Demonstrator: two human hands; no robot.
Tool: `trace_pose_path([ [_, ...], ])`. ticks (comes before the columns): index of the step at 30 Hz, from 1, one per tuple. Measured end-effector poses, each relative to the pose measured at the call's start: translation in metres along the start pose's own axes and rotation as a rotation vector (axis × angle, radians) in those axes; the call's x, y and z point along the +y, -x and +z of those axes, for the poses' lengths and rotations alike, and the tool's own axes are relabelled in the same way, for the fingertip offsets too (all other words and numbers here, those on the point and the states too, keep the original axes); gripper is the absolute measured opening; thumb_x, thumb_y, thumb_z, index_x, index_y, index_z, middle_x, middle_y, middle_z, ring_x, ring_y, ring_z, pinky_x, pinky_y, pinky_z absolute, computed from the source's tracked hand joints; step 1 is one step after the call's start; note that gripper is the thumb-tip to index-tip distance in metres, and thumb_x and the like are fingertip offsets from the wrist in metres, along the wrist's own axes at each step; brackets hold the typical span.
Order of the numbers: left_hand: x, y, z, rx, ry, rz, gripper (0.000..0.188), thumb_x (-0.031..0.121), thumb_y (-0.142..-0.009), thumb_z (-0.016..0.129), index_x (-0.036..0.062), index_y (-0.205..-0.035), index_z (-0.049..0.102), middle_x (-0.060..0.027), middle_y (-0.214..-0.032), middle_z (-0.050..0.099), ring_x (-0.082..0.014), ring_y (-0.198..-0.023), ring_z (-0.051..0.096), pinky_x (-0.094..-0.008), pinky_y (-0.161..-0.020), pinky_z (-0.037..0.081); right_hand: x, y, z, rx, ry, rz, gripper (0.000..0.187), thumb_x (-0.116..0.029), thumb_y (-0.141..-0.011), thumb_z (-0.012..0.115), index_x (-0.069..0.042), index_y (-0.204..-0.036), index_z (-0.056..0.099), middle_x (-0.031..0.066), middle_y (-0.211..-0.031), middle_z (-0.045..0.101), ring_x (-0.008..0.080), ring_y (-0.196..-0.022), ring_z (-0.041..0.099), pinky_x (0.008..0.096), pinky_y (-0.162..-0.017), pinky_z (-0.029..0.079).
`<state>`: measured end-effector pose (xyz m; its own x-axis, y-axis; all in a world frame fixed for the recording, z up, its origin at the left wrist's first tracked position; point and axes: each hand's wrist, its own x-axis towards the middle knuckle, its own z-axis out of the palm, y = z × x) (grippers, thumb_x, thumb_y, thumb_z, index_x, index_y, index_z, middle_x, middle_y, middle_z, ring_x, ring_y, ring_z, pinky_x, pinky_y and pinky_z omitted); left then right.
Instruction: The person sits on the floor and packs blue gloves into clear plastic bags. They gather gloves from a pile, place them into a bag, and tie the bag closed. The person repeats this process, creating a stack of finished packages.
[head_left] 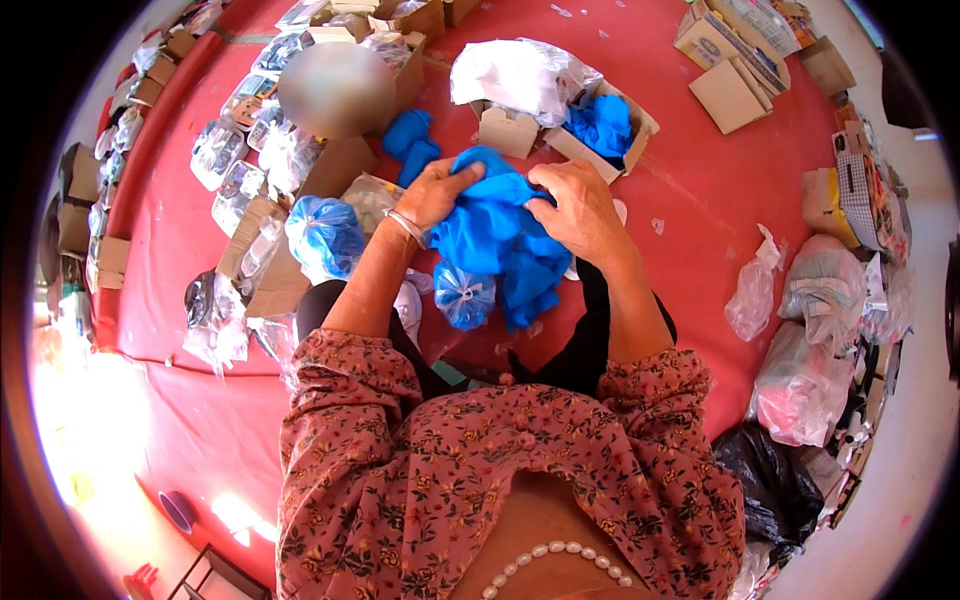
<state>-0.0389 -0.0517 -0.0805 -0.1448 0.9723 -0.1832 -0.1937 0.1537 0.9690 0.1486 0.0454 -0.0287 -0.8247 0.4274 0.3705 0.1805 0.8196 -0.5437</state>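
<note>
Between my two hands a bright blue cloth [478,232] hangs in loose folds, its lower part falling toward my lap. My left hand [437,192] grips its upper left edge, thumb pressed over the fabric. On the other side my right hand [577,207] pinches the upper right edge with curled fingers. Below the cloth sits a blue bundle in clear plastic [464,296]. A larger plastic-wrapped blue bundle [325,238] lies left of my left forearm. Another crumpled blue cloth [411,145] rests on the floor just beyond my left hand.
Ahead stands an opened carton [640,135] holding more blue cloth, beside a white plastic bag [520,80]. Cartons and bagged goods crowd the left. Flattened cardboard [730,95] lies far right; plastic-wrapped bundles [800,385] and a black bag [768,480] line the right side of the red floor covering [700,230].
</note>
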Motion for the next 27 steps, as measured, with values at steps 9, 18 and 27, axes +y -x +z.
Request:
trace_pose_path([
  [9, 0.000, -0.005, 0.000, 0.378, 0.232, 0.137, 0.030, 0.027, -0.089, 0.052, -0.0012, -0.098, 0.059, -0.0050, -0.090, 0.062, -0.0122, -0.078, 0.057, -0.0260, -0.073, 0.048, 0.006, 0.007, -0.002, -0.076, -0.134, 0.117, 0.010, -0.006, -0.071, 0.058, -0.004, -0.081, 0.055, 0.0139, -0.077, 0.059, 0.0325, -0.072, 0.057, 0.0400, -0.063, 0.044],
  [18, -0.009, 0.001, -0.011, 0.006, 0.556, 0.060, 0.028, 0.022, -0.091, 0.049, 0.0011, -0.109, 0.056, -0.0097, -0.108, 0.059, -0.0189, -0.095, 0.058, -0.0323, -0.084, 0.047, 0.020, 0.013, 0.034, -0.095, 0.045, 0.111, 0.022, -0.008, -0.077, 0.051, -0.001, -0.097, 0.046, 0.0213, -0.094, 0.055, 0.0406, -0.082, 0.053, 0.0459, -0.064, 0.043],
  [27, 0.013, 0.008, -0.015, 0.487, 0.026, 0.186, 0.034, 0.030, -0.090, 0.051, -0.0009, -0.103, 0.057, -0.0042, -0.088, 0.061, -0.0098, -0.076, 0.056, -0.0229, -0.069, 0.046, 0.042, 0.007, 0.000, 0.095, 0.325, 0.511, 0.026, -0.018, -0.085, 0.041, -0.008, -0.108, 0.047, 0.0187, -0.104, 0.056, 0.0377, -0.087, 0.057, 0.0518, -0.069, 0.045],
])
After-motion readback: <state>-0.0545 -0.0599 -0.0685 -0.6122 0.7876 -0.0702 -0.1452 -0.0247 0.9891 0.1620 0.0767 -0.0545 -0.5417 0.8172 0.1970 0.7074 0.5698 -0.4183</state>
